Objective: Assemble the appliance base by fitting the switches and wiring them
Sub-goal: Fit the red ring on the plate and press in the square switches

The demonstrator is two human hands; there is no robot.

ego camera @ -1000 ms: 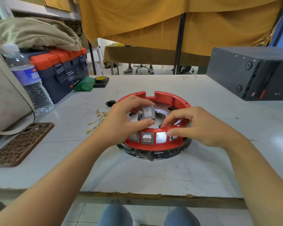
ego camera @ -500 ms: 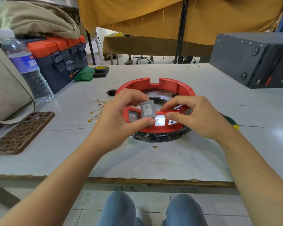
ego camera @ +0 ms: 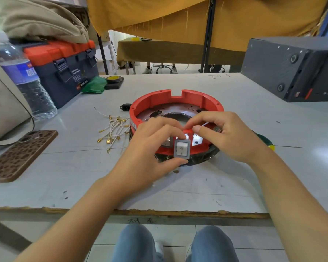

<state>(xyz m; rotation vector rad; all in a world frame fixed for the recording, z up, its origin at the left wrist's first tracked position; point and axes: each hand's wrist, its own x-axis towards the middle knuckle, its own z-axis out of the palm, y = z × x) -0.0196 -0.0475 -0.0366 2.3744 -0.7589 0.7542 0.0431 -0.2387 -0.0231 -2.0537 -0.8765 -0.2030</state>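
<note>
A square grey-framed switch point(ego camera: 181, 149) with a white rocker is pinched between thumb and forefinger of the left hand point(ego camera: 150, 148), held just in front of the near wall of the round red plastic base point(ego camera: 197, 100), near the table's point(ego camera: 178, 186) front edge. The right hand point(ego camera: 233, 137) is curled, fingertips gripping the base's near rim. Gold-tipped white wires point(ego camera: 113, 131) lie left of the base.
</note>
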